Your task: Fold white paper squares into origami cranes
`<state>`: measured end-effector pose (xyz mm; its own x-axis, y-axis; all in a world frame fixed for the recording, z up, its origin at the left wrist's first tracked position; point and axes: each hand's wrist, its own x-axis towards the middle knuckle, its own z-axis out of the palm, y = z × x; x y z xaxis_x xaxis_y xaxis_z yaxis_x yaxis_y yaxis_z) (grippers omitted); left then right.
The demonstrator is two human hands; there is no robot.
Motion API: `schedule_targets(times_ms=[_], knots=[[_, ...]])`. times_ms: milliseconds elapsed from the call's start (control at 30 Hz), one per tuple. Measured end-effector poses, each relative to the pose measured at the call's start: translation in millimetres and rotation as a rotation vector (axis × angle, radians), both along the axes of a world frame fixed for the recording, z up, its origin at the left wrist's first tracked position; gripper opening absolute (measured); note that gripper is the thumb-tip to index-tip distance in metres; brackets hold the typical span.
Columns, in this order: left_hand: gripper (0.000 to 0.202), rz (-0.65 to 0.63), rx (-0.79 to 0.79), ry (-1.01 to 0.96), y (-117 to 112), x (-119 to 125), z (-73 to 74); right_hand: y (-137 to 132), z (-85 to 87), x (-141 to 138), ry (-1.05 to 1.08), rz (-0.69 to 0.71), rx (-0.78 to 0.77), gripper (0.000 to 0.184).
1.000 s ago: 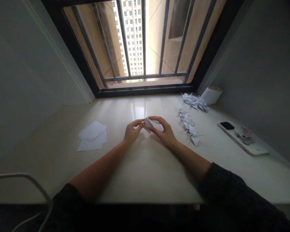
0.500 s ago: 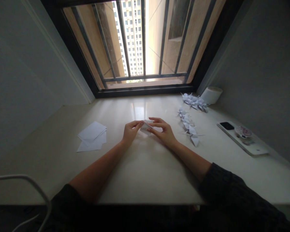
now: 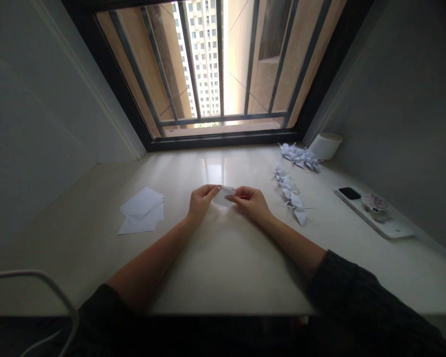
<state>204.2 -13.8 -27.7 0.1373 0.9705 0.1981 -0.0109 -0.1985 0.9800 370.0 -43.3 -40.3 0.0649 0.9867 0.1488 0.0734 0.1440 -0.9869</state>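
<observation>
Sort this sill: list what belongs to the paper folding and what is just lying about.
Belongs: small folded paper, pinched between left hand and right hand; stack of white sheets; line of folded paper figures; second cluster near the window.
Lying about: phone; white roll in the corner.

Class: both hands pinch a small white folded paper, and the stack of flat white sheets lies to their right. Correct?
No. The head view shows the stack of flat white sheets left of the left hand and right hand, which do pinch the small white folded paper.
</observation>
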Motion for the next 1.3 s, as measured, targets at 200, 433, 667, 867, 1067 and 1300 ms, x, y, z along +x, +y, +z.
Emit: schedule_targets(times_ms=[200, 433, 667, 867, 1067, 1300], knots=[[0.026, -0.042, 0.111, 0.23, -3, 0, 0.0, 3, 3.6, 5, 0.023, -0.157, 0.16, 0.036], [0.03, -0.06, 0.187, 0.291, -12, 2, 6.0, -3, 7.1, 4, -0.073, -0.177, 0.237, 0.027], [0.029, 0.011, 0.233, 0.265, -12, 3, 3.8, -8, 10.8, 1, -0.145, -0.186, 0.348, 0.022], [0.029, 0.003, 0.218, 0.25, -10, 3, 0.4, -9, 11.4, 2, -0.273, -0.178, 0.396, 0.023], [0.029, -0.007, 0.219, 0.282, -9, 2, -1.8, -9, 12.3, 4, -0.332, -0.171, 0.388, 0.024], [0.028, -0.009, 0.196, 0.24, -10, 2, 1.2, -8, 11.0, 2, -0.295, -0.173, 0.325, 0.041]])
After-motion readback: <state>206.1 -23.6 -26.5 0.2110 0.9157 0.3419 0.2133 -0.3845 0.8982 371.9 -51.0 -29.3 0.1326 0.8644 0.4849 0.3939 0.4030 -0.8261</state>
